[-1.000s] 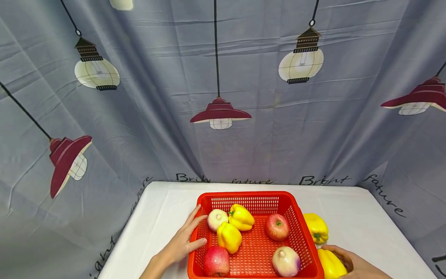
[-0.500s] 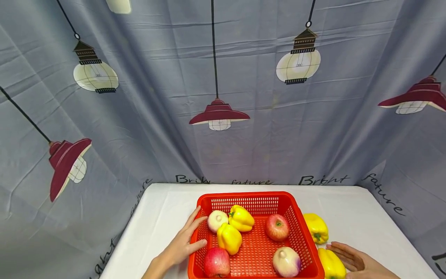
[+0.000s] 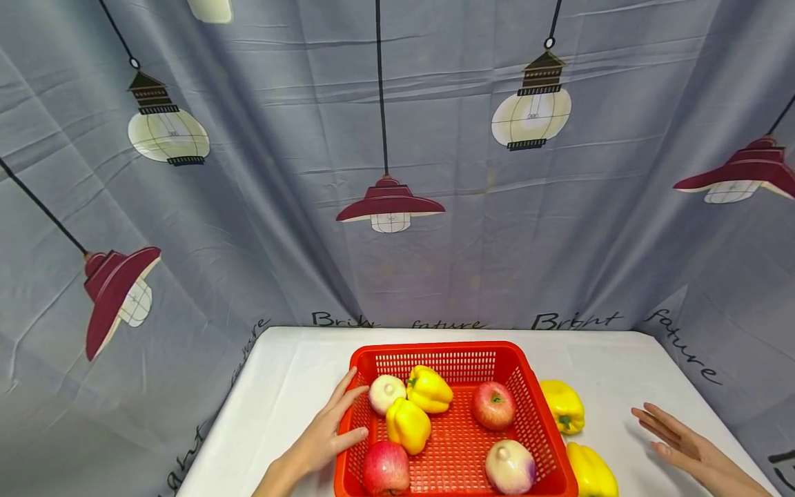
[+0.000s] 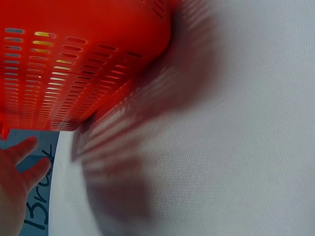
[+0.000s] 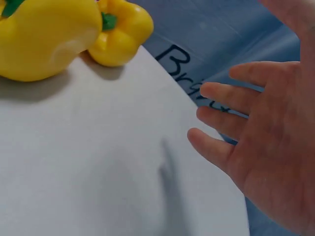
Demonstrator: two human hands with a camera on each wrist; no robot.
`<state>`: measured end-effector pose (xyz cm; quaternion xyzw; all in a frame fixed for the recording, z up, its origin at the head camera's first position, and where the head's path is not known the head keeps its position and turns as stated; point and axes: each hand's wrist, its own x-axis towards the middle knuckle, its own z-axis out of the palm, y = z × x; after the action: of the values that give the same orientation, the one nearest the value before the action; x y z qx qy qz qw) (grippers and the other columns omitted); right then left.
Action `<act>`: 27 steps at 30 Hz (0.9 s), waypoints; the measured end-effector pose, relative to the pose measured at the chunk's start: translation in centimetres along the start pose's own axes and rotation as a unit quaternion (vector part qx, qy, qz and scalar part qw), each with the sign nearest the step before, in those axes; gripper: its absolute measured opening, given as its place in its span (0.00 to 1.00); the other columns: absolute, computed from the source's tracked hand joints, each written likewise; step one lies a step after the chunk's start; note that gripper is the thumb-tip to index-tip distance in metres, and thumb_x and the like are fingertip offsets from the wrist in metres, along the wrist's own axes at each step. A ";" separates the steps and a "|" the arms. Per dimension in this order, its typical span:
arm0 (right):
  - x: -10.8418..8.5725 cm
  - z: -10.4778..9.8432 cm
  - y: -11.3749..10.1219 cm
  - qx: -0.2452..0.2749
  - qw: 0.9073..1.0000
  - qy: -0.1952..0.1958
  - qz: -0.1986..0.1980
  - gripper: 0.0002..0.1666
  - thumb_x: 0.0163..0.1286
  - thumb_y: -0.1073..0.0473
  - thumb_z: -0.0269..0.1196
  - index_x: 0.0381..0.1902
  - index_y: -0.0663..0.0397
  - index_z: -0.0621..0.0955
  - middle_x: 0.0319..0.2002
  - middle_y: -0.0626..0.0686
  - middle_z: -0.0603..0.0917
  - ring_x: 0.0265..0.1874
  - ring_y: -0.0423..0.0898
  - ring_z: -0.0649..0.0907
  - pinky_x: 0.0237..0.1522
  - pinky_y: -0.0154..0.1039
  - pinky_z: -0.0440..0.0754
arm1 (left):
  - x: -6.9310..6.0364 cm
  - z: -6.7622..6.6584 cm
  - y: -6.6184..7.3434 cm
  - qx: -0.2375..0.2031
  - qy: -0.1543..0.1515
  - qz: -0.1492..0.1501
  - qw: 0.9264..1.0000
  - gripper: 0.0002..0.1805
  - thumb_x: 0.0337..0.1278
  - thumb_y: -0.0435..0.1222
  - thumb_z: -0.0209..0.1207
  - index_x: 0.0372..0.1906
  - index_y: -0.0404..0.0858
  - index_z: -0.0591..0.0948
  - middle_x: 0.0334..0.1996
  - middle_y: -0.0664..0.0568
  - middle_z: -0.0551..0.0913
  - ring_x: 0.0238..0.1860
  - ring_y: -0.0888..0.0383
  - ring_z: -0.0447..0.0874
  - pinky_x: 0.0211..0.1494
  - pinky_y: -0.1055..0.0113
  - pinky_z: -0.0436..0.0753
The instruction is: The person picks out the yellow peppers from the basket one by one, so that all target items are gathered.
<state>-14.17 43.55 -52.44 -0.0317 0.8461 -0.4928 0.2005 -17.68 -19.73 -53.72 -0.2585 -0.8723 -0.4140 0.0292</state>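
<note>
My left hand (image 3: 326, 431) rests against the left rim of a red plastic basket (image 3: 456, 469), its fingers and thumb spread along the edge. Inside the basket lie two yellow bell peppers (image 3: 408, 425), a red apple (image 3: 386, 467) at the front left, another apple (image 3: 494, 405) at the right, and two onions (image 3: 510, 466). My right hand (image 3: 689, 445) hovers over the table to the right with straight fingers and nothing in it. Between it and the basket sit two more yellow peppers: a near one (image 3: 591, 471) and a far one (image 3: 562, 406).
A white table (image 3: 292, 373) carries everything. Behind and beside it hangs a grey-blue curtain (image 3: 459, 262) printed with lamps and lettering. In the right wrist view, the table's edge runs just under my right hand.
My right hand has let go of the near yellow pepper and moved away to the right, its fingers straightening. The left hand and the basket have stayed in place.
</note>
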 end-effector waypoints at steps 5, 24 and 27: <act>0.1 -0.4 -1.3 -0.002 1.000 -0.007 -0.002 0.45 0.84 0.51 0.46 0.79 0.65 0.34 0.73 0.35 0.62 0.51 0.08 0.60 0.50 0.35 0.81 | 0.0 -0.1 0.0 0.009 0.001 0.008 1.000 0.35 0.63 0.42 0.63 0.73 0.40 0.69 0.81 0.47 0.47 0.76 0.38 0.52 0.63 0.29 0.65; 2.2 0.9 -9.0 0.035 0.963 -0.070 -0.256 0.38 0.79 0.73 0.45 0.81 0.58 0.49 0.75 0.46 0.67 0.68 0.29 0.68 0.57 0.31 0.76 | 0.0 -0.1 0.1 -0.002 -0.005 -0.005 1.000 0.35 0.62 0.43 0.64 0.74 0.41 0.69 0.81 0.49 0.46 0.77 0.42 0.50 0.65 0.31 0.63; 2.8 1.1 -10.1 0.046 0.958 -0.097 -0.267 0.37 0.79 0.73 0.43 0.81 0.57 0.48 0.76 0.48 0.66 0.70 0.32 0.67 0.59 0.31 0.74 | 0.0 0.0 0.0 0.003 -0.008 -0.007 1.000 0.36 0.62 0.44 0.64 0.74 0.42 0.69 0.82 0.50 0.45 0.77 0.42 0.50 0.65 0.31 0.63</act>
<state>-17.72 36.75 -45.26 -0.2948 0.7597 -0.5613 0.1445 -17.68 -19.78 -53.71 -0.2554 -0.8756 -0.4096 0.0204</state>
